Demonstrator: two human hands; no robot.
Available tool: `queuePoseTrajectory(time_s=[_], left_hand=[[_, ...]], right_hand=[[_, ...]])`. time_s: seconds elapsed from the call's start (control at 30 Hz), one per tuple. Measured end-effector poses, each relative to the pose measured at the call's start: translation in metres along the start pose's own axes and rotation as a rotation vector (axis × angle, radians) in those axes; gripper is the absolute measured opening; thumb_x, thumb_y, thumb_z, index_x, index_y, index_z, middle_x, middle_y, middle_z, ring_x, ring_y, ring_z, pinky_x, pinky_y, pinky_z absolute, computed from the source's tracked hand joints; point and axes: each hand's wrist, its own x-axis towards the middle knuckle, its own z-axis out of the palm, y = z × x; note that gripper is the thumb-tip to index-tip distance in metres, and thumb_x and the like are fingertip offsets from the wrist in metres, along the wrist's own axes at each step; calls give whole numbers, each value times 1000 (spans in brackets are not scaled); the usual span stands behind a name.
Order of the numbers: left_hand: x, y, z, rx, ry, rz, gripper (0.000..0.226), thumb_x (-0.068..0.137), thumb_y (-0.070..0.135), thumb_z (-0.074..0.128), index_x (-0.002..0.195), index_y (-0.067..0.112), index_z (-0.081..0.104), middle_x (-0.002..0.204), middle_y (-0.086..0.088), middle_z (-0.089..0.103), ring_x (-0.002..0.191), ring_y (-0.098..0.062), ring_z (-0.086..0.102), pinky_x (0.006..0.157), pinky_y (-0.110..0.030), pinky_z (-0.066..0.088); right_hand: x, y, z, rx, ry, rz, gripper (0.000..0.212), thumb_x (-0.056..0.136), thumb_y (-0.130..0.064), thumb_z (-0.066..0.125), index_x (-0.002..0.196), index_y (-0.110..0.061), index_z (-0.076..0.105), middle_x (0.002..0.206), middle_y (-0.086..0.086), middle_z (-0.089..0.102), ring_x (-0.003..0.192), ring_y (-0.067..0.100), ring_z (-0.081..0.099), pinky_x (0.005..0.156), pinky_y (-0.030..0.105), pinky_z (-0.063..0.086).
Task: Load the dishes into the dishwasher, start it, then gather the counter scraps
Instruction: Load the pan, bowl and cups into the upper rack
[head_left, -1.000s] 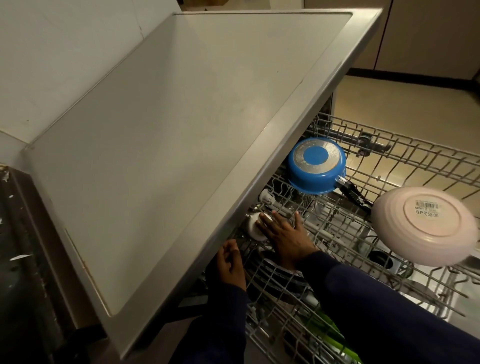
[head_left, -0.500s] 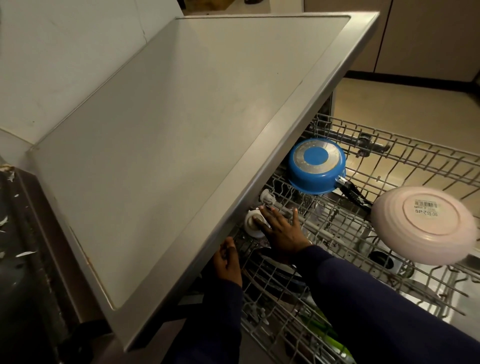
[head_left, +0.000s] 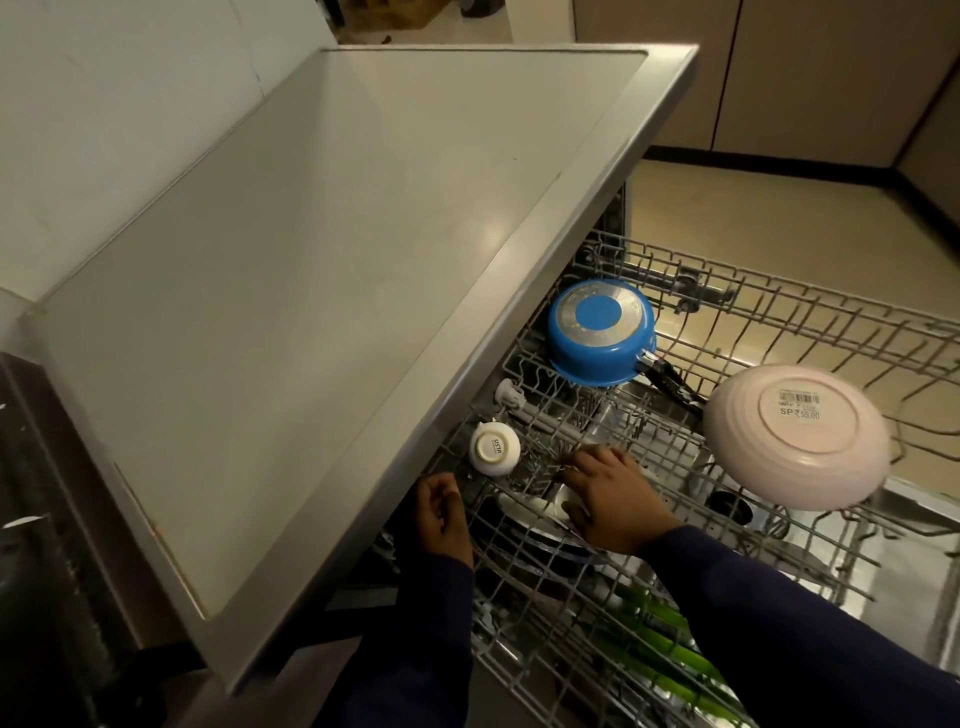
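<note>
White ceramic cup (head_left: 495, 449) is now seen uncovered and inverted in the upper rack (head_left: 779, 332), the right hand (head_left: 615, 499) having been withdrawn from it toward 3 o'clock — one item can be judged placed. The right hand is shown with fingers spread and loosely bent over the wires, gripping nothing. The left hand (head_left: 441, 514) is shown at 7 o'clock of the cup, fingers curled; a grip cannot be told. Blue saucepan (head_left: 600, 332) and pink bowl (head_left: 797, 434) are shown inverted — at 1 and 3 o'clock.
</note>
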Motion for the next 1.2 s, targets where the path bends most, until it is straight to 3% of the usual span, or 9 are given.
queuePoseTrajectory(time_s=[0.17,0.27,0.47,0.57,0.7,0.83,0.97,1.07,1.2], left_hand=[[-2,0,1,21,1,8,12,90,-2,46,97,4,55,78,9,51,74,0,48,61,-1,41],[-2,-1,1,48,-9,7,13,90,-1,47,98,2,57,79,7,52,74,-9,50,65,-7,38],[-2,-1,3,49,-10,2,16,90,-1,47,103,-4,57,93,-6,54,89,-19,50,68,-13,39],[0,1,5,40,-7,-8,17,91,-1,47,104,-5,56,94,-7,54,90,-19,50,68,-12,38],[0,1,5,64,-2,12,17,90,0,47,103,-6,57,93,-8,54,88,-19,50,66,-12,37],[0,0,3,64,2,8,17,90,-1,47,103,-6,57,93,-9,54,89,-20,50,64,-8,40],[0,-1,2,24,6,-18,20,91,-4,44,107,-10,54,97,-11,52,92,-20,49,64,-3,40],[-1,-2,2,33,10,-13,20,91,-4,44,107,-10,54,99,-14,54,92,-20,49,66,-6,40],[-2,-5,2,39,9,-19,17,91,-3,45,103,-8,56,106,-22,59,93,-21,51,70,-12,40]], right_hand=[[-8,10,0,-92,-76,-66,67,79,-54,11,117,-30,60,129,-7,53,119,20,41,103,42,25],[-15,22,-2,-135,-154,-119,73,75,-54,4,117,-31,60,126,-10,54,115,19,39,98,39,26],[-29,32,-13,-235,-322,-189,82,64,-60,10,125,-28,55,141,-10,43,138,20,19,107,42,19],[-29,26,-3,-241,-247,-166,46,87,-45,35,120,-24,60,133,-7,52,133,26,29,105,43,27],[-23,16,8,-111,64,-150,26,71,-39,67,90,-22,72,110,2,63,105,27,57,82,38,53],[-13,0,-4,582,180,64,31,81,-31,69,107,-16,63,132,0,43,115,14,47,99,29,44],[-11,-8,-26,1405,376,335,28,65,-6,81,78,-6,56,125,-5,46,118,19,46,95,45,48],[-15,-12,-26,2016,344,317,56,46,-23,90,85,-13,51,115,2,54,104,25,55,81,45,54],[-16,-29,-27,2432,263,534,42,74,-43,63,100,-12,54,88,12,66,76,26,67,69,45,58]])
